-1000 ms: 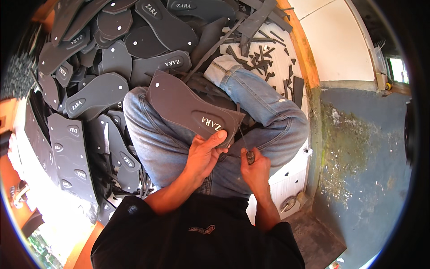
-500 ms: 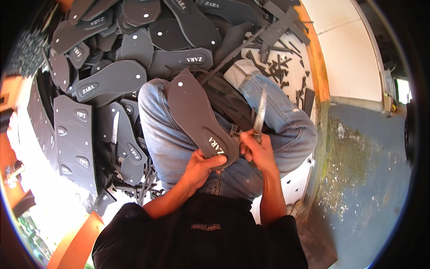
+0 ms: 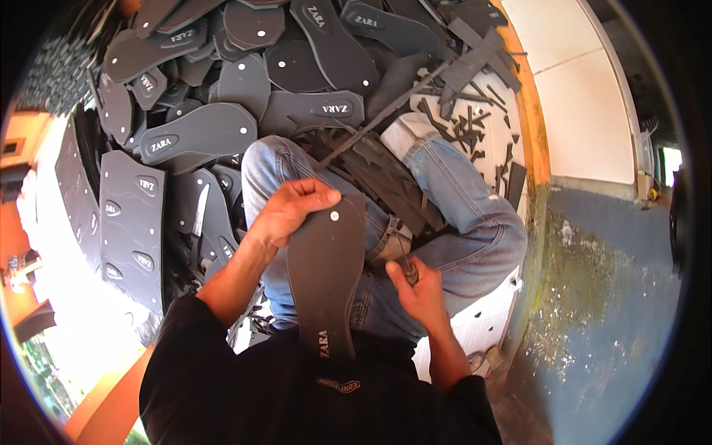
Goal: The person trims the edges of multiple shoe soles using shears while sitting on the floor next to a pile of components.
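My left hand (image 3: 293, 210) pinches the toe end of a dark grey sandal sole (image 3: 325, 259), beside its small white dot. The sole hangs lengthwise over my lap, its heel end against my black shirt. To its right, apart from it, my right hand (image 3: 421, 293) is closed around the handle of a knife (image 3: 411, 271). The blade is hard to make out, seen nearly end-on and pointing away from me. My crossed legs in blue jeans (image 3: 475, 230) lie beneath both hands.
Many cut soles (image 3: 199, 136) are piled ahead and to the left. Uncut sheets (image 3: 133, 230) stand at the left, near another knife blade (image 3: 200, 210). Dark offcut strips (image 3: 386, 174) lie between my legs, with scraps (image 3: 467, 122) beyond. A blue-grey floor (image 3: 601, 297) spreads at the right.
My left hand has moved from the sole's heel end to its toe end, and the sole has shifted toward my body. My right hand has lowered slightly, the knife tilting down and away.
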